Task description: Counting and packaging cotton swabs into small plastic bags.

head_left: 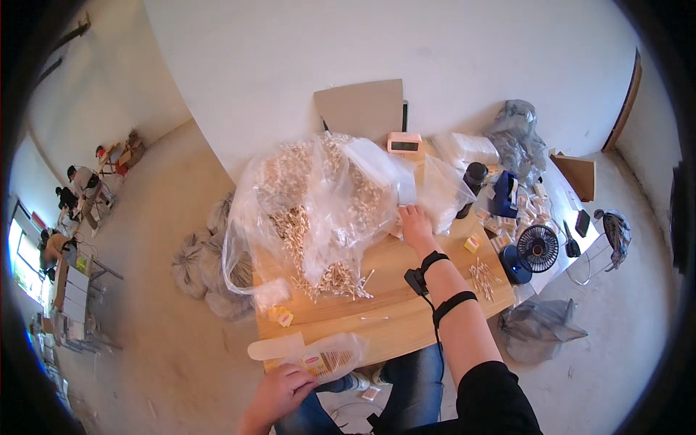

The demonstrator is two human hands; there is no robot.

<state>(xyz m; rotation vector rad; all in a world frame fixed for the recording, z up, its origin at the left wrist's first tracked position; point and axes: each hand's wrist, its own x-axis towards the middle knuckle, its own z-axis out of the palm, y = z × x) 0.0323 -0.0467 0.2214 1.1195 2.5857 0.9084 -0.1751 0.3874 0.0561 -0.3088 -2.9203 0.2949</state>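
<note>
At the table's near edge my left hand (pixel 286 384) is closed on the edge of a clear plastic pouch (pixel 345 354). Inside the pouch lie a row of cotton swabs and a yellow and red card. My right hand (pixel 416 226) reaches across the table, between a big clear bag of cotton swabs (pixel 283 177) and a clear plastic bag (pixel 441 190). Its fingers are bent together at the bags' edge, and what they hold is hidden. Loose cotton swabs (pixel 337 281) spill from the big bag's mouth. A single cotton swab (pixel 375 317) lies on the wood.
Small yellow packs (pixel 280 316) sit at left on the wooden table (pixel 406 293); another yellow box (pixel 473 243) and scattered swabs (pixel 484 280) lie right. Beyond are a black fan (pixel 537 249), a dark bottle (pixel 475 175) and a pink clock (pixel 404 143). Grey bags (pixel 206 261) rest on the floor.
</note>
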